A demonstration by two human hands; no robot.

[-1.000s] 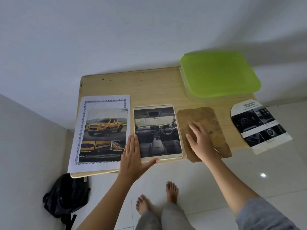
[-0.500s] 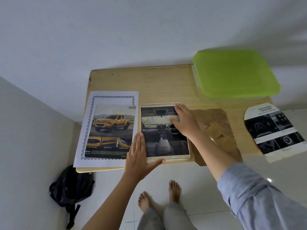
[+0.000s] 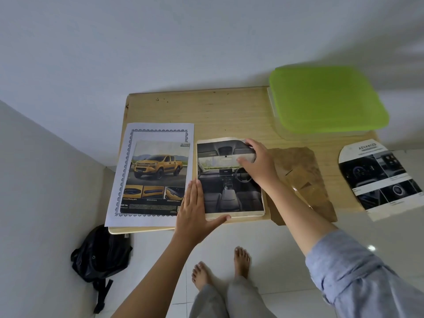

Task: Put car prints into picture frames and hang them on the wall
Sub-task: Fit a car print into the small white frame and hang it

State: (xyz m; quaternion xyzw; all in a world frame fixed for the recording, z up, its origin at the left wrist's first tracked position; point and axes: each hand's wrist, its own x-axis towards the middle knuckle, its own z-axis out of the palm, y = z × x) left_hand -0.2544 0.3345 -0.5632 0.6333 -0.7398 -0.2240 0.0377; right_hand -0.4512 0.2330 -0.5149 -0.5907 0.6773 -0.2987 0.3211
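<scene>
I judge the print (image 3: 229, 187) limp paper, best lifted by its edges; left hand (image 3: 195, 212) flat at seven o'clock, right hand (image 3: 258, 162) at one o'clock, grip unclear.

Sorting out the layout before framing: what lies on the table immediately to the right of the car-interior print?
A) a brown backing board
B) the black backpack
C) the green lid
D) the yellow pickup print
A: the brown backing board lies flat along the right edge of the car-interior print.
</scene>
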